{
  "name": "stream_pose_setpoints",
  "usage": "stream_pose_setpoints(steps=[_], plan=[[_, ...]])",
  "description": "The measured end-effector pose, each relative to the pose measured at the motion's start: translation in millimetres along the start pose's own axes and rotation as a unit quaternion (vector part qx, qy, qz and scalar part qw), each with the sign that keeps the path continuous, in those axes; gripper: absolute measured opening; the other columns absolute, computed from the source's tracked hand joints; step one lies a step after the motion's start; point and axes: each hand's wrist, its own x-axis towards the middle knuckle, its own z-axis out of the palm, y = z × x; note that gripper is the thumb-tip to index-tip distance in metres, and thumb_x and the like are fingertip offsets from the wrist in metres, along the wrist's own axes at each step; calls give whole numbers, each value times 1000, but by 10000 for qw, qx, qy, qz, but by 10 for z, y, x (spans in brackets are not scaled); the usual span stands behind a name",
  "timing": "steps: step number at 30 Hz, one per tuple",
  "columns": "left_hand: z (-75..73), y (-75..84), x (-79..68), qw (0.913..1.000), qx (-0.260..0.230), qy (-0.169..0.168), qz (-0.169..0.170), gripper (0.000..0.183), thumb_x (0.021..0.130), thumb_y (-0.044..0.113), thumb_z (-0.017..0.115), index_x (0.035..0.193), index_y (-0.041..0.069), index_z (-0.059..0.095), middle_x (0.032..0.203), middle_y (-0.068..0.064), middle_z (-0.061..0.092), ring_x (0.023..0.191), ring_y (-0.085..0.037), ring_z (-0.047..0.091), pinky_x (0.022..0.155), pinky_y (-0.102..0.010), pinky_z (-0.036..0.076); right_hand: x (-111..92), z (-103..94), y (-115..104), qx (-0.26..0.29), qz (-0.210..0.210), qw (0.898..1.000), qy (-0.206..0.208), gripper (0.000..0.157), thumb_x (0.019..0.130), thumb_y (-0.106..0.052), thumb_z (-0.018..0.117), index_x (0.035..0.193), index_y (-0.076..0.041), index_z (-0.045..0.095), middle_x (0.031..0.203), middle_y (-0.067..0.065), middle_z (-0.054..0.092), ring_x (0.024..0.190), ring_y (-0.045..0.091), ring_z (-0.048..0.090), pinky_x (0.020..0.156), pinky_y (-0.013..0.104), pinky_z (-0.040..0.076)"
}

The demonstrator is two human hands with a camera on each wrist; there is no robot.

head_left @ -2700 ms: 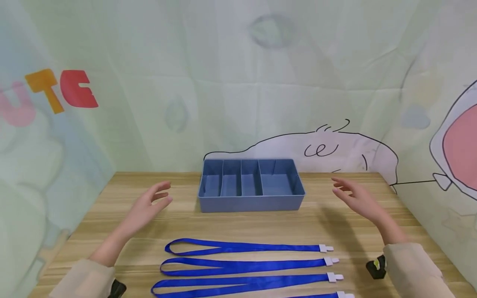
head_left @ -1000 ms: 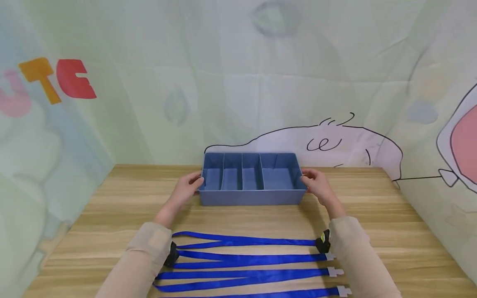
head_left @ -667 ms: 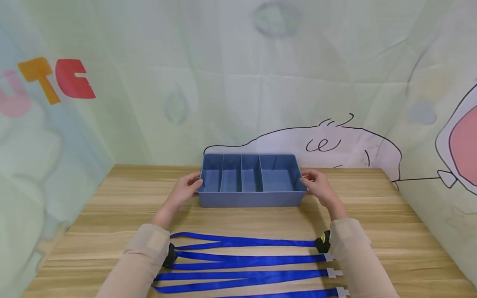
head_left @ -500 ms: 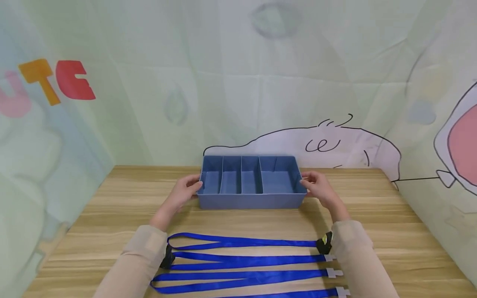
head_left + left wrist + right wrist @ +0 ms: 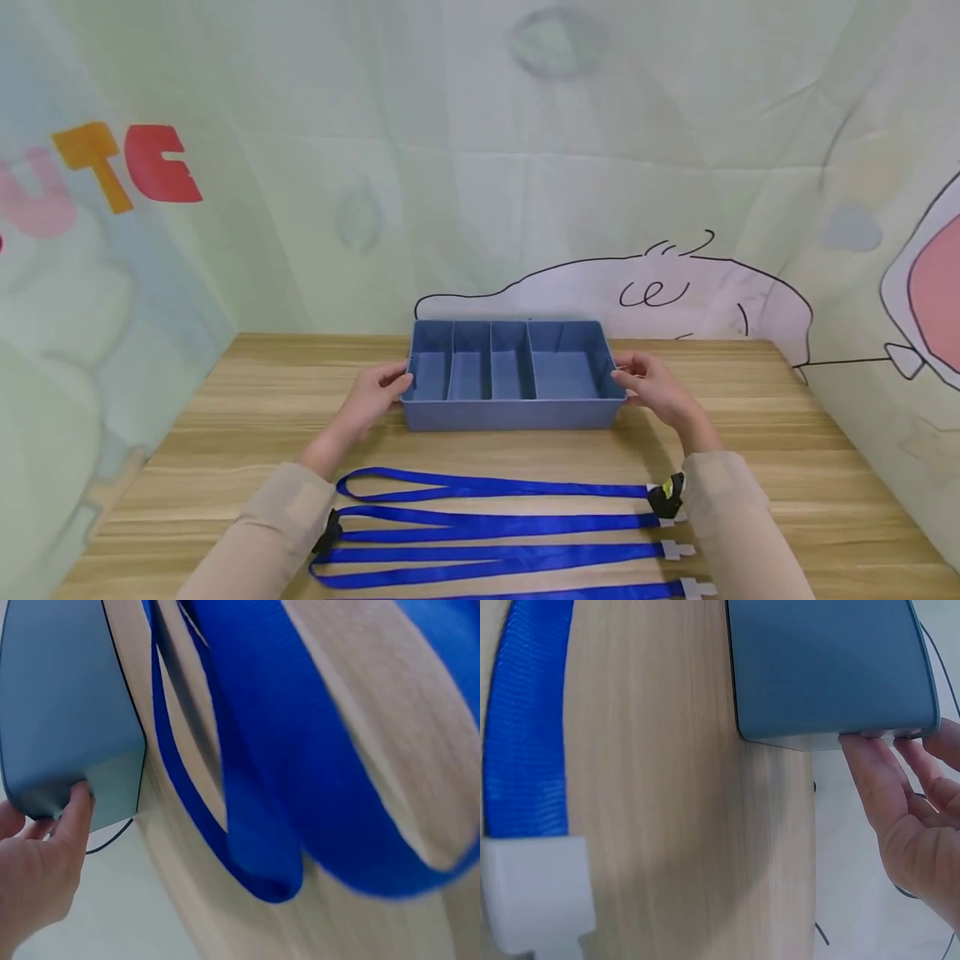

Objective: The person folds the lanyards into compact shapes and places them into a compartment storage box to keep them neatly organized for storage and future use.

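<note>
The gray-blue box [image 5: 513, 416] is on the counter [image 5: 525, 450], just past the blue straps [image 5: 525, 525]. Its long side runs left to right, the same way the straps do, and its open top points up. Three thin slots are toward its left end, one big slot toward its right. The left hand [image 5: 372, 397] and right hand [image 5: 660, 393] grip its two ends, fingers bent, a little open around the walls.

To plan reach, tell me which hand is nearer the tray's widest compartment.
Right. The right hand grips the tray's right end, beside the widest compartment; the left hand grips the left end, with three narrow compartments between.
</note>
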Motion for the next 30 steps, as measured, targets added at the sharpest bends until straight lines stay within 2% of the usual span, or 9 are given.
stream_pose_setpoints(steps=[9,17,23,30], plan=[[14,-21,-68,10000,-79,-42,12,42,98,7,45,136,-11,37,132,-31,42,112,-34,49,84,-37,51,-82,-25,38,-67,65,9999,-135,41,96,-8,50,128,15,40,110,22,50,97,26,53,72,35,54],[87,18,-147,9995,-278,-37,-167,42,99,8,45,136,-10,37,134,-31,42,110,-28,51,83,-33,51,-174,-82,32,-24,129,9997,-207,39,95,-8,53,123,15,39,105,18,49,92,21,51,73,37,54],[103,34,-217,9996,-202,87,-192,42,99,9,45,137,-9,38,133,-30,43,108,-28,52,79,-28,51,-210,-78,16,-17,110,9997,-221,36,94,-7,54,120,13,39,100,14,50,89,20,51,69,34,54],[85,27,-289,9996,-131,99,-232,43,99,11,46,136,-8,38,131,-28,45,110,-31,51,82,-32,51,-258,-45,29,259,132,9989,-367,34,94,-4,53,117,13,37,99,13,48,88,19,51,69,34,55]])
